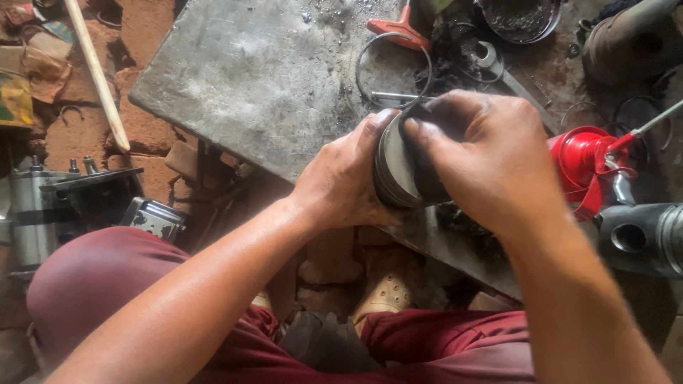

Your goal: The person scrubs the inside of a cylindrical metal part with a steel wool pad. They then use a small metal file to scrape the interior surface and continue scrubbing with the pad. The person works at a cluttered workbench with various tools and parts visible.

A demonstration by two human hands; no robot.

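Underneath everything lies a scratched grey metal bench (pixel 256 78) set over reddish dirt floor (pixel 146 131), littered with scrap. Both hands work above its near edge: the left hand (pixel 341 181) wraps closed around a round grey metal piston (pixel 397 171), while the right hand (pixel 491 156) curls shut over its dark far end, fingertips pressing the rim. A thin wire ring (pixel 393 70) lies on the bench just beyond. A red oil can (pixel 583 160) stands to the right. The piston's far side is hidden by the right hand.
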